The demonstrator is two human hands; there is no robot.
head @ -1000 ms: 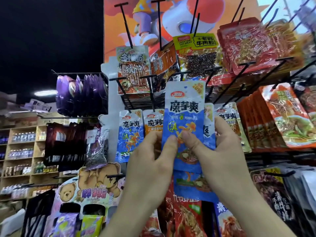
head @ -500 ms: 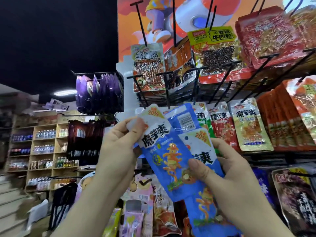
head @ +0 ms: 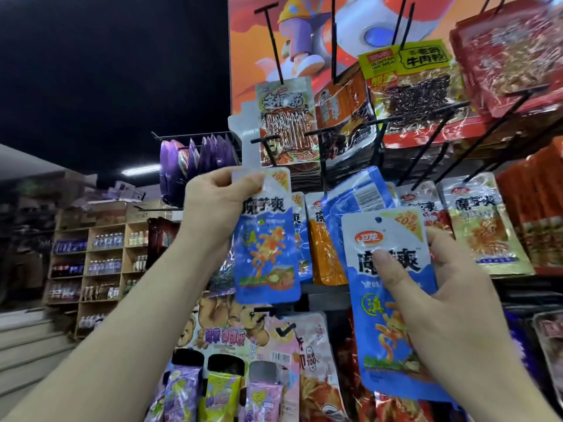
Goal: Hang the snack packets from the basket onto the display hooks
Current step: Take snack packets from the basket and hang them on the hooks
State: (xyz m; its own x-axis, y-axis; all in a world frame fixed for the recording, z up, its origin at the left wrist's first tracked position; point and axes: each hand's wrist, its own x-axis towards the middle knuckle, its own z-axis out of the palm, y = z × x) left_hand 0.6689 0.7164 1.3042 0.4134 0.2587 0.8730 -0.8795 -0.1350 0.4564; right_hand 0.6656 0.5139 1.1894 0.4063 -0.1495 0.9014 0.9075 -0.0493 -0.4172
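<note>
My left hand point(head: 213, 205) pinches the top corner of a blue snack packet point(head: 266, 251) and holds it upright just below a black display hook point(head: 268, 141) on the rack. My right hand point(head: 432, 306) grips a small stack of the same blue packets point(head: 390, 300), thumb across the front one, lower and to the right. One packet of that stack point(head: 356, 193) sticks up behind, its barcode side showing. Blue and orange packets of the same kind point(head: 323, 239) hang on the row behind. No basket is in sight.
Several long black hooks point(head: 502, 117) jut out toward me, loaded with red, orange and yellow packets point(head: 414, 86). Purple bags point(head: 198, 159) hang at left. A wooden shelf with bottles point(head: 100, 257) stands far left. Pastel packets point(head: 219, 391) fill the lower rack.
My left hand has drawn one blue packet off the stack and lifted it up and left toward the hook row. My right hand keeps the remaining packets, now lower right.
</note>
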